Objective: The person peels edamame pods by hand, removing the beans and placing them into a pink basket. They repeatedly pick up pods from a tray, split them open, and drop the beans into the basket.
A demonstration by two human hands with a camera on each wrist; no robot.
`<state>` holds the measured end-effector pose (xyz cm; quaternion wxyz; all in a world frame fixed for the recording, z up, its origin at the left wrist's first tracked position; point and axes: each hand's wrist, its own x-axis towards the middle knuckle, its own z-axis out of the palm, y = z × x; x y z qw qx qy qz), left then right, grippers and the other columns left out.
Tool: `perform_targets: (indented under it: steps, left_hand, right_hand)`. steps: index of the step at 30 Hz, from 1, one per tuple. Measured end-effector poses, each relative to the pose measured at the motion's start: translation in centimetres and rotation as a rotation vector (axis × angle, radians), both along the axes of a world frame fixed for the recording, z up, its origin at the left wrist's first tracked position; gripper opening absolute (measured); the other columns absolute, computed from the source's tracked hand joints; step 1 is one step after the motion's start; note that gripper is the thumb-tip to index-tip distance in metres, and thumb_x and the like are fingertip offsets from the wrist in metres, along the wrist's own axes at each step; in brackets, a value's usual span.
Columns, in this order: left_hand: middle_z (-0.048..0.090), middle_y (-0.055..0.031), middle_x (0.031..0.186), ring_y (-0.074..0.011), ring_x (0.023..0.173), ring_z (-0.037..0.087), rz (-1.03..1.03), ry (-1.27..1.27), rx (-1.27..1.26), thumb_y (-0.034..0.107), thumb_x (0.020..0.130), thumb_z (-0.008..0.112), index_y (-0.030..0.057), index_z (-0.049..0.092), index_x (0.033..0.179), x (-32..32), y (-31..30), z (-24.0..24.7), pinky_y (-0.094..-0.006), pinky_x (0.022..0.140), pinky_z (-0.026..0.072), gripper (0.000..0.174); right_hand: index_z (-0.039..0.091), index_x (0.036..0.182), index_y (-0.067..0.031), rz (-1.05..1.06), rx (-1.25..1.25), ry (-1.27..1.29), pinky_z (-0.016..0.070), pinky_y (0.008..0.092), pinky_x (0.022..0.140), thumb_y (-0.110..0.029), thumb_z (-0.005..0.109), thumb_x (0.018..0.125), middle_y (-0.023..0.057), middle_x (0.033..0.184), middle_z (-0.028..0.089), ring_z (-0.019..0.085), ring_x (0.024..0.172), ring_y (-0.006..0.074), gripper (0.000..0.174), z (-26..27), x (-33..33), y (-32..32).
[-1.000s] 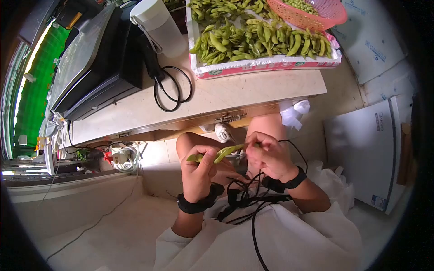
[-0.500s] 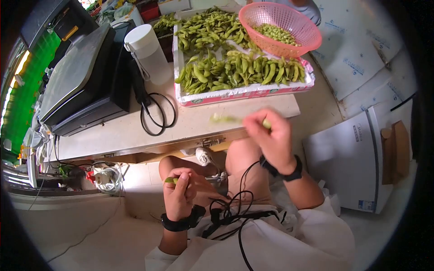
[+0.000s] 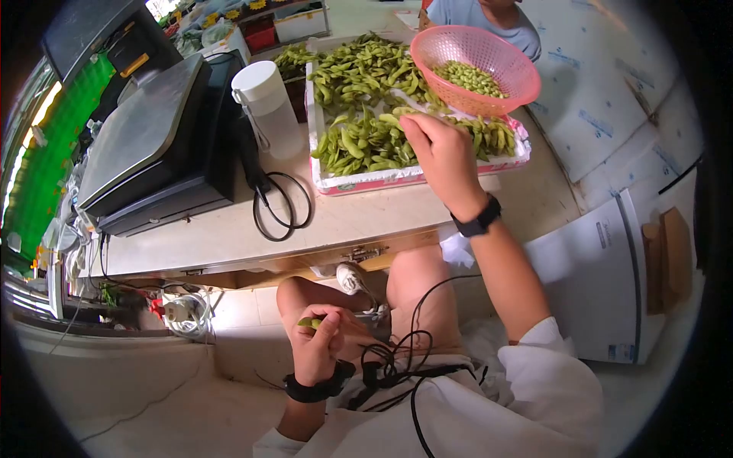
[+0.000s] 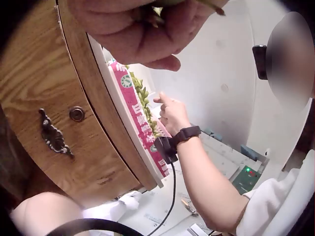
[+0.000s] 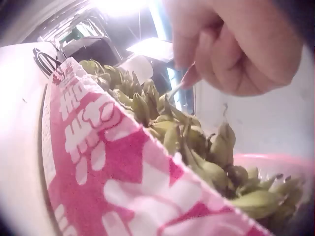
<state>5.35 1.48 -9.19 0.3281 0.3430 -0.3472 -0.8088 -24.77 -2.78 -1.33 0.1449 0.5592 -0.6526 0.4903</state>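
Observation:
My left hand [image 3: 314,351] is above my lap and pinches a green edamame pod [image 3: 308,323] between thumb and curled fingers. In the left wrist view, that hand [image 4: 138,39] covers much of the pod, and a thin stem sticks out at the top. My right hand [image 3: 447,164] reaches over the foam box [image 3: 366,181], above its heap of pods [image 3: 355,141]. In the right wrist view, its thumb and curled fingers pinch the thin end of a pod [image 5: 166,104] right at the heap, with other pods [image 5: 140,105] crowded around.
A pink basket [image 3: 510,65] of shelled beans [image 3: 467,78] stands at the box's back right corner. To the left are a white-lidded bottle [image 3: 276,118], a black cable [image 3: 286,221] and a black scale [image 3: 149,133]. Another person [image 3: 489,27] is behind the basket.
Both hands were together at a pod over the lap. My right hand has moved up and forward to the box, carrying a pod; my left hand has stayed over the lap with its pod.

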Motion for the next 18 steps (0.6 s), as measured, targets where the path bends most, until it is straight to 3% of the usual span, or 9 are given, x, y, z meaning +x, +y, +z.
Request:
perform_targets:
  steps: [3,4,5,6,7,8,9,11,18]
  left_hand:
    - [0.055,-0.0023,0.074,-0.0036,0.049,0.040,-0.022,0.017,0.024,0.007,0.089,0.055,0.0039,0.056,0.094,0.2,-0.1,-0.2,-0.0174,0.042,0.0292,0.006]
    - [0.061,-0.0054,0.082,-0.0035,0.053,0.044,-0.062,0.045,0.030,0.008,0.089,0.056,0.0025,0.056,0.096,0.3,-0.1,-0.3,-0.0170,0.046,0.0331,0.009]
    - [0.061,-0.0054,0.082,-0.0035,0.053,0.044,-0.057,0.042,0.033,0.008,0.089,0.056,0.0025,0.056,0.096,0.1,-0.1,-0.2,-0.0170,0.046,0.0331,0.009]
    - [0.062,-0.0048,0.083,-0.0047,0.059,0.049,-0.123,-0.039,-0.031,0.008,0.089,0.057,0.0024,0.056,0.098,-0.2,-0.1,-0.1,-0.0174,0.051,0.0371,0.010]
    - [0.062,-0.0041,0.083,-0.0058,0.065,0.053,-0.190,-0.120,-0.096,0.008,0.089,0.057,0.0023,0.056,0.100,-0.5,0.0,0.0,-0.0179,0.056,0.0411,0.012]
    - [0.061,-0.0034,0.088,-0.0085,0.080,0.056,-0.248,-0.120,-0.132,0.006,0.087,0.058,0.0014,0.056,0.102,-0.6,0.0,-0.4,-0.0209,0.070,0.0451,0.016]
    - [0.061,-0.0034,0.088,-0.0085,0.080,0.056,-0.249,-0.123,-0.131,0.006,0.087,0.058,0.0014,0.056,0.102,-0.8,0.0,-0.6,-0.0209,0.070,0.0451,0.016]
    - [0.060,-0.0034,0.092,-0.0088,0.084,0.055,-0.335,-0.146,-0.523,0.003,0.084,0.059,0.0002,0.055,0.101,-1.3,0.1,-1.0,-0.0222,0.075,0.0451,0.017]
    - [0.058,-0.0022,0.090,-0.0065,0.084,0.052,-0.413,-0.270,-0.487,0.002,0.083,0.058,-0.0016,0.053,0.103,-1.3,0.7,-1.7,-0.0206,0.074,0.0435,0.021]
  right_hand:
    - [0.062,0.092,0.0008,0.187,0.092,-0.338,0.0442,0.0271,0.055,-0.016,0.057,0.089,0.0098,0.070,0.061,0.058,0.062,0.0115,0.018,0.4,3.4,3.2]
    - [0.063,0.095,0.0042,0.303,0.203,-0.366,0.0474,0.0237,0.067,-0.010,0.056,0.089,0.0075,0.080,0.066,0.058,0.075,0.0080,0.017,-0.1,4.6,4.8]
    - [0.063,0.093,0.0037,0.407,0.407,-0.493,0.0480,0.0249,0.069,-0.009,0.058,0.087,0.0069,0.078,0.065,0.060,0.076,0.0104,0.014,-0.7,6.1,6.3]
    - [0.064,0.092,0.0014,0.591,0.386,-0.509,0.0482,0.0257,0.067,-0.009,0.061,0.084,0.0064,0.078,0.065,0.060,0.073,0.0100,0.013,-1.7,7.5,7.0]
    - [0.065,0.092,-0.0013,0.651,0.615,-0.497,0.0471,0.0252,0.061,-0.010,0.065,0.082,0.0064,0.080,0.065,0.060,0.069,0.0091,0.013,-0.7,8.9,8.1]
    - [0.065,0.093,-0.0033,0.698,0.598,-0.374,0.0442,0.0245,0.054,-0.013,0.067,0.081,0.0070,0.076,0.063,0.057,0.061,0.0093,0.015,-1.0,9.8,8.7]
    - [0.063,0.095,-0.0040,0.782,0.539,-0.471,0.0415,0.0244,0.050,-0.015,0.067,0.081,0.0067,0.066,0.060,0.055,0.056,0.0121,0.018,-2.8,11.0,9.1]
    - [0.062,0.093,-0.0041,0.788,0.565,-0.563,0.0406,0.0251,0.049,-0.016,0.068,0.080,0.0059,0.060,0.056,0.052,0.052,0.0129,0.019,-4.5,12.4,10.0]
    - [0.059,0.089,-0.0035,0.713,0.739,-0.564,0.0415,0.0253,0.050,-0.015,0.068,0.080,0.0054,0.062,0.058,0.055,0.053,0.0132,0.017,-6.1,11.9,10.5]
